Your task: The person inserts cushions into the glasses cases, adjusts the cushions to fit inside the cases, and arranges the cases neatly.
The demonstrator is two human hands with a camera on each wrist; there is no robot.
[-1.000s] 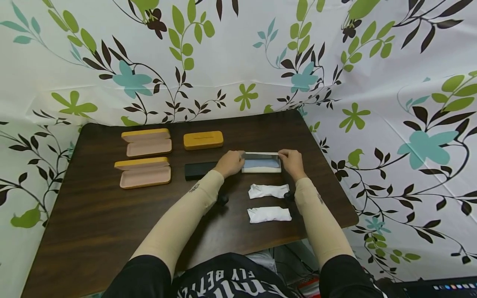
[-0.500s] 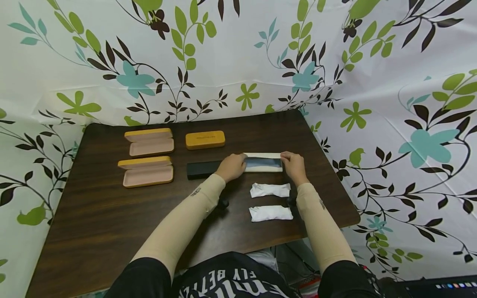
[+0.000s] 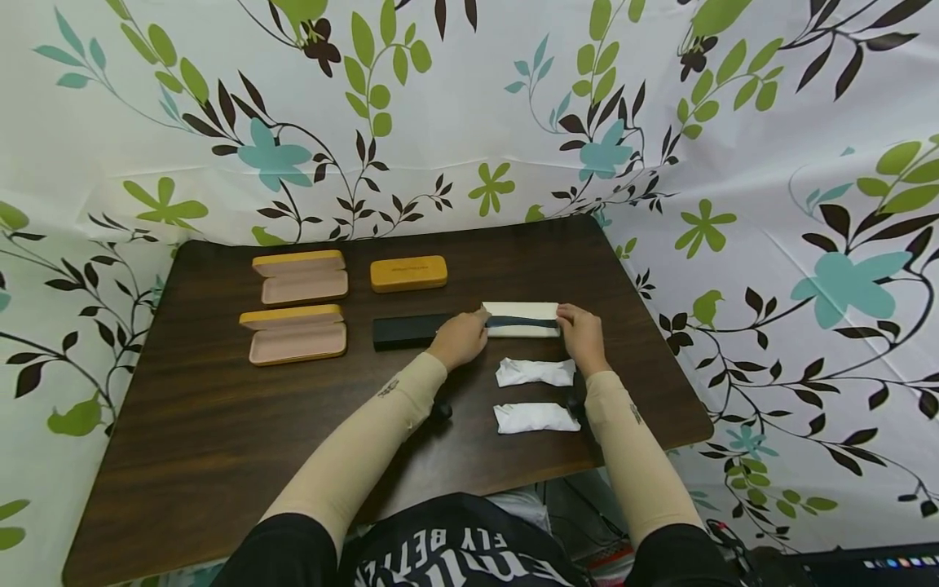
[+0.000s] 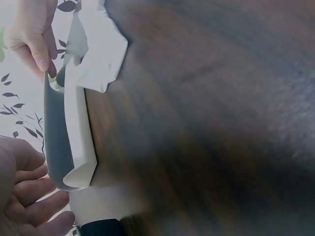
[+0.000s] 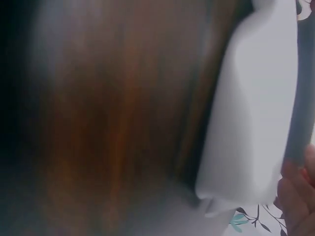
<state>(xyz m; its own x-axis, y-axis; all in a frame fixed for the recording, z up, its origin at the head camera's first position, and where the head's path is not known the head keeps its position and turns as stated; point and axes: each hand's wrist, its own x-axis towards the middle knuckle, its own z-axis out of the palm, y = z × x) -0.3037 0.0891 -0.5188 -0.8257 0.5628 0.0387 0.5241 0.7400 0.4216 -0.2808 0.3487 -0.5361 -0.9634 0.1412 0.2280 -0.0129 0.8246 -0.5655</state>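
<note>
A white glasses case (image 3: 522, 332) with a dark inside lies near the table's right side, its lid standing partly up over a narrow gap. At its left end my left hand (image 3: 460, 338) has thumb and curled fingers at the lid's edge. At the far end my right hand (image 3: 583, 336) pinches the lid's corner, also seen in the left wrist view. That view shows the grey inner face of the lid (image 4: 56, 132). Two white wrapped packets, one nearer the case (image 3: 535, 372) and one nearer me (image 3: 537, 418), lie in front of it.
A long black case (image 3: 407, 333) sits just left of my left hand. Behind it rests a closed yellow case (image 3: 407, 274). Two yellow cases with pink linings, a rear one (image 3: 304, 287) and a front one (image 3: 297, 344), stand open at the left of the brown table (image 3: 220, 456).
The white case's lid has swung down toward me, and its gap has shrunk from a wide opening to a thin dark strip. Both hands have stayed at its ends.
</note>
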